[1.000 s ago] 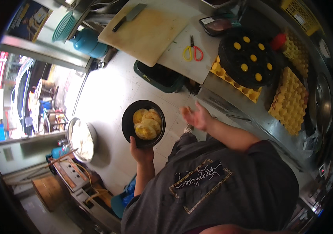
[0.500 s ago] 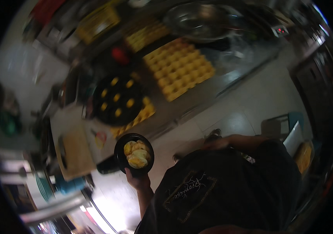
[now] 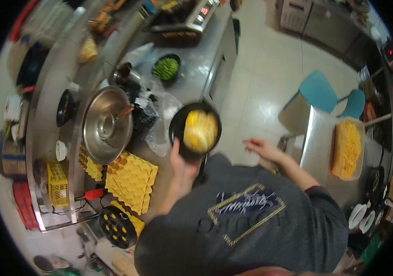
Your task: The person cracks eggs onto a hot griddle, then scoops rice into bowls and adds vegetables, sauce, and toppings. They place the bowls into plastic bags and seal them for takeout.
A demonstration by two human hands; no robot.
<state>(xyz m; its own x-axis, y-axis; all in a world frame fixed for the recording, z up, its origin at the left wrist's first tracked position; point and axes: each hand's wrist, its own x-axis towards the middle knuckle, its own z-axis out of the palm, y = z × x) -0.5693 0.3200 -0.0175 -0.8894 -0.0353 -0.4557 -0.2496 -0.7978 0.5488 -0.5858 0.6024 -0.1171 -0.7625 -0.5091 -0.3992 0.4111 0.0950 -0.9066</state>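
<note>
My left hand [image 3: 183, 169] holds a round black bowl [image 3: 176, 123] from its near side, the thumb up along the rim. Inside lie yellow and white fried eggs [image 3: 200, 130], a little blurred. The bowl is in the air by the edge of the steel counter [image 3: 195, 73], close to a clear plastic bag [image 3: 162, 120]. My right hand [image 3: 261, 149] is off to the right above the floor, its fingers apart and nothing seen in them. The nearest thing to it is a steel table [image 3: 317, 140].
On the counter are a large steel basin [image 3: 96, 108], yellow egg trays [image 3: 131, 183], a round black mould pan [image 3: 118, 226] with yellow pieces and a bowl of chopped greens [image 3: 165, 68]. To the right are a teal chair [image 3: 318, 91] and a tub of yellow shreds [image 3: 347, 149].
My body and view have turned right. The egg-filled bowl has come along in my left hand, from beside the cutting board to beside the plastic bag. My right arm now reaches out.
</note>
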